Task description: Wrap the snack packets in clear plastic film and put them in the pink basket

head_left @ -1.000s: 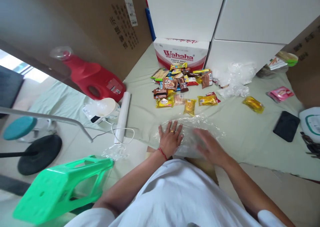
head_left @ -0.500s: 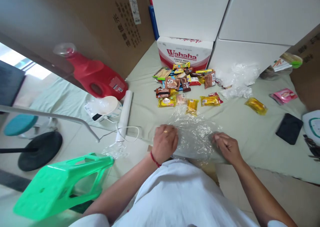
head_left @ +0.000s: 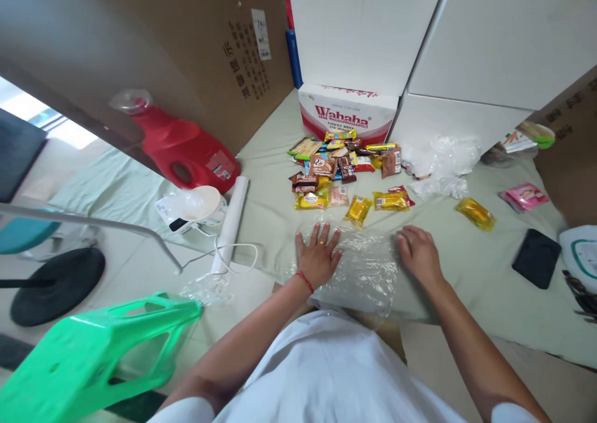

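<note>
A clear plastic bag [head_left: 361,274] lies spread out on the green cloth in front of me, its film wrinkled and shiny. My left hand [head_left: 319,258] is flat on its left part, fingers spread, with a ring and a red wrist cord. At the bag's right edge, my right hand [head_left: 418,253] has its fingers bent and drawn together, seemingly gripping the film; the fingertips are partly hidden. Just beyond the bag are yellow-wrapped snacks [head_left: 359,210], and behind them a pile of small packaged snacks [head_left: 321,167].
A Wahaha carton [head_left: 347,113] and white boxes stand behind the snacks. Crumpled plastic [head_left: 438,162], a pink packet [head_left: 525,197] and a black flat object [head_left: 536,258] lie to the right. Leftward are a red jug [head_left: 181,146], a white roll [head_left: 231,224] and a green stool [head_left: 102,354].
My left hand has opened from a closed shape and now lies flat on the bag. The bag looks flatter. My right hand has shifted slightly, staying at the bag's right edge.
</note>
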Motion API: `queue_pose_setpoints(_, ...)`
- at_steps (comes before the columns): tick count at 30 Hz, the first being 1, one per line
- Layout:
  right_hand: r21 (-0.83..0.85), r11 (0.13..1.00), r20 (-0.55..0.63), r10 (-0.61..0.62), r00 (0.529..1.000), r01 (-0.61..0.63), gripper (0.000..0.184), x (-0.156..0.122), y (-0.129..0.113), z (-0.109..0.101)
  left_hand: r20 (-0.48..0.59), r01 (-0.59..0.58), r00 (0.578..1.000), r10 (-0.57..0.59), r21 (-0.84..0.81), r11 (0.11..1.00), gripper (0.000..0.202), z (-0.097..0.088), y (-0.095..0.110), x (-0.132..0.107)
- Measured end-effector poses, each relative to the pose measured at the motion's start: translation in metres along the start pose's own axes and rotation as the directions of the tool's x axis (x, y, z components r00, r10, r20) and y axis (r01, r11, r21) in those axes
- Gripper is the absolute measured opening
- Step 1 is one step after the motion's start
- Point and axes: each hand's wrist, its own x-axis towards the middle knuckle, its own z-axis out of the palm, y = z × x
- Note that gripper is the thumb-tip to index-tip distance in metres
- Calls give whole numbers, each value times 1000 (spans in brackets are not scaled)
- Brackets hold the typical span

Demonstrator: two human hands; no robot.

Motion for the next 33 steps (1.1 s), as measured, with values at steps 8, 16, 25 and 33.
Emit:
queue_pose_setpoints(8, -45, 858, 493, -427, 758, 512, 54, 122, -76, 31, 13, 40, 999, -41, 47, 998, 58, -2, 8, 2)
queue_pose_setpoints(16, -344, 916, 482, -18, 876, 208, 41, 154, -5, 14, 7, -193, 981, 193, 9, 981, 48, -15, -24, 27)
queue_pose_setpoints(25, -248, 960, 437, 230, 869, -130, 82, 186, -116, 76, -19, -189, 982, 189, 9, 982, 55, 5, -32, 29)
queue_pose_setpoints(33, -238, 950, 462, 294, 837, -202, 86, 188, -76, 70, -18, -157, 987, 157, 1, 988, 56, 3, -31, 30)
